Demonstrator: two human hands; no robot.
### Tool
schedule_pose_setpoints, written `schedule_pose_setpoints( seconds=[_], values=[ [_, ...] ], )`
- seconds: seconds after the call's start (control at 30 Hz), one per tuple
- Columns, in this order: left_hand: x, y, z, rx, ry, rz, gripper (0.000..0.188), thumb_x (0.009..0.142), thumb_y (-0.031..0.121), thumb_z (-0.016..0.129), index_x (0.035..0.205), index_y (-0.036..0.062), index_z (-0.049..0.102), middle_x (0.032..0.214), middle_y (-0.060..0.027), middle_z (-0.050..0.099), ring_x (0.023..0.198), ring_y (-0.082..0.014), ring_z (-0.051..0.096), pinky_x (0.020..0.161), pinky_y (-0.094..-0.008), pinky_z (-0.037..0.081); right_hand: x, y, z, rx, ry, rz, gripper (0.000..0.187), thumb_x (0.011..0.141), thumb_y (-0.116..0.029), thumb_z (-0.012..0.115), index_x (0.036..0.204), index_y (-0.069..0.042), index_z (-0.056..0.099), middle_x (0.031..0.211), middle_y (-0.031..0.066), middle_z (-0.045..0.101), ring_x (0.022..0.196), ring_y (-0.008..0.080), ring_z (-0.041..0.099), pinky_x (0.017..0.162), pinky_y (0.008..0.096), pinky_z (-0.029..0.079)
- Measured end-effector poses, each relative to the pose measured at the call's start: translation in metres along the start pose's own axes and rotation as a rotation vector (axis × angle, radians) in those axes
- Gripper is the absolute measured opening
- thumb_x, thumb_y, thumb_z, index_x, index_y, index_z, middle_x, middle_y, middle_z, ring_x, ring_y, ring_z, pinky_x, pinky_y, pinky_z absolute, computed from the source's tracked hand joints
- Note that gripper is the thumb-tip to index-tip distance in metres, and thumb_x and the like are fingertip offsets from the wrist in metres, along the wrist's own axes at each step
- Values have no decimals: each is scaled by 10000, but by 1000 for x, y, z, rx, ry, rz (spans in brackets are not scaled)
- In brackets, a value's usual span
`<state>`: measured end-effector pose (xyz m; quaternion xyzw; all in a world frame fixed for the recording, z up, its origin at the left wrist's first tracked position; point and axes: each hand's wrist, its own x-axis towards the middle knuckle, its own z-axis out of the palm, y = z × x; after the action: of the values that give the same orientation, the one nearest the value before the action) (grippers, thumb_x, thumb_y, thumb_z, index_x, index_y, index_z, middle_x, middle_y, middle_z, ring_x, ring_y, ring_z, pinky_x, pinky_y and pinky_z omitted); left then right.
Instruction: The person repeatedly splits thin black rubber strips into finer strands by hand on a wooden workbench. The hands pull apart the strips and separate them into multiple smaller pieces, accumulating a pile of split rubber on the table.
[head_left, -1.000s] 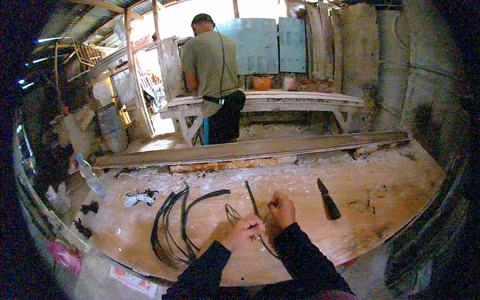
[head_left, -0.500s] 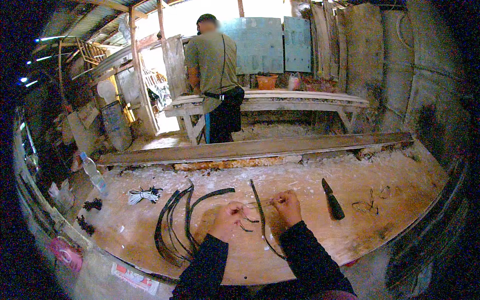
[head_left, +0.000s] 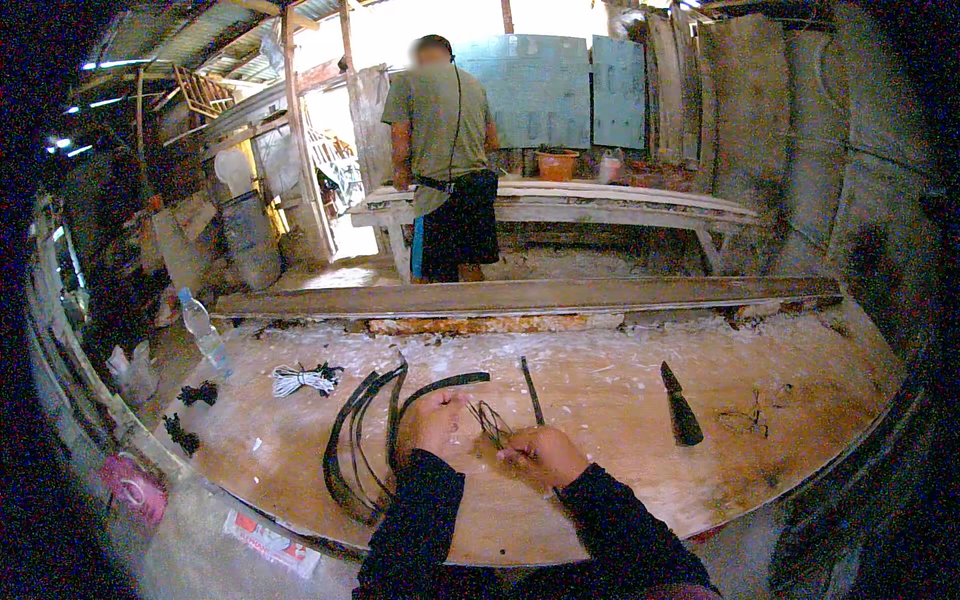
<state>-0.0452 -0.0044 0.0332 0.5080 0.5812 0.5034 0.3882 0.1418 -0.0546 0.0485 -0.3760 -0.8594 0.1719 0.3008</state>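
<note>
Thin dark strands (head_left: 488, 425) hang in loose loops between my hands above the wooden table (head_left: 600, 510). My left hand (head_left: 436, 420) has its fingers closed on one side of the strands, next to the curved black strips (head_left: 352, 440). Lower and to the right, my right hand (head_left: 548, 457) pinches the other side, fingertips pointing left. A single dark strip (head_left: 532, 388) runs under my right hand, its lower part hidden. Further right lies a knife (head_left: 682, 412) with a dark handle, its blade pointing away from me.
Left on the table are a tied white cord bundle (head_left: 300, 380), black cord bundles (head_left: 197, 393) and a plastic bottle (head_left: 203, 328). Thin dark scraps (head_left: 752, 415) lie at the right. Beyond a raised board (head_left: 540, 297), a person (head_left: 440, 150) stands at a bench (head_left: 600, 205) with an orange pot (head_left: 556, 164).
The strands, stretched between my hands before, now hang in loops. My right hand has come lower and nearer, over the single strip. The person at the bench has shifted posture.
</note>
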Motion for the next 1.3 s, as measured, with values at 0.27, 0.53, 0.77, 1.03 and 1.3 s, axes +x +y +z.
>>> schedule_pose_setpoints(
  seconds=[0.27,0.53,0.77,1.03,1.3],
  values=[
    [36,-55,25,6,6,296,189,727,182,609,662,12,558,554,-3,483,526,-113,458,496,-266,377,-5,5,1,7,-72,32,190,759,-230,509,780,-56,583,752,145,571,684,316,553,598,378,431],
    [40,-64,15,428,-14,473,150,729,148,555,712,1,582,669,-138,549,645,-275,532,585,-345,405,-10,1,-29,-150,-52,409,302,746,-356,530,762,-66,613,699,150,581,658,320,560,600,383,437],
    [36,-52,15,494,33,451,154,744,146,535,767,2,582,730,-153,532,705,-280,521,628,-352,405,-17,-1,-37,-264,-302,571,384,651,-441,584,691,-61,621,672,162,577,650,323,564,610,383,442],
    [14,-18,24,345,-101,661,278,708,75,549,982,108,581,956,-139,508,879,-285,491,756,-322,404,-15,8,-34,-102,-234,561,349,655,-406,584,711,-63,612,695,152,585,653,304,568,622,382,440],
    [-30,9,41,633,-87,943,297,631,48,576,888,188,627,1138,-86,417,1081,-275,331,893,-418,266,-9,43,-12,584,-16,213,97,754,-120,571,766,-27,547,693,59,588,604,143,551,574,251,440]
  ],
)
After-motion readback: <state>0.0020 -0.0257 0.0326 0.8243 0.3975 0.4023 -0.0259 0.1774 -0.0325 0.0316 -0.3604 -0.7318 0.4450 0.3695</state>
